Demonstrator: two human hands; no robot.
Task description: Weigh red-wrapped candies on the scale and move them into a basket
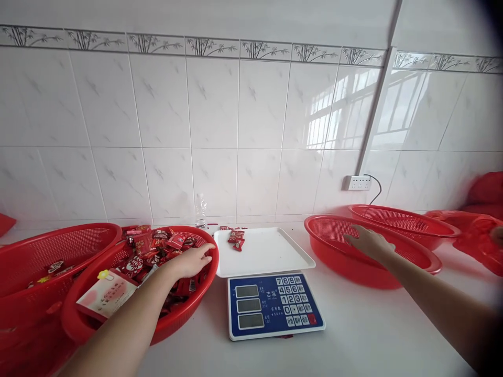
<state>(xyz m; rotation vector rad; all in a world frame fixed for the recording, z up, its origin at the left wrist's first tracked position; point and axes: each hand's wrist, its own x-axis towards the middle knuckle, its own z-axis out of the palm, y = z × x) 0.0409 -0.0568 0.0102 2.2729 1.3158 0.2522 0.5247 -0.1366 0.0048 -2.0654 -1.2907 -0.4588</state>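
Observation:
My left hand (192, 262) lies over the right side of a red plastic basket (68, 309) filled with red-wrapped candies (143, 243). Its fingertips reach the basket's rim, thumb and fingers apart, with nothing visible between them. A pale card box (108, 294) with a yellow flower rests on the candies at the front left. My right hand (371, 243) is stretched out, palm down, over another red basket (353, 272), holding nothing I can see. Between the baskets, a scale with a blue keypad panel (271, 303) carries a white tray (267, 256) with a few red candy packets (236, 238).
A third red basket (94, 233) with a few wrapped pieces stands at far left. Behind the right basket sits another one (440, 228), near red plastic bags (471, 230). A clear bottle (200, 212) stands by the tiled wall, where a power strip (358, 183) is mounted.

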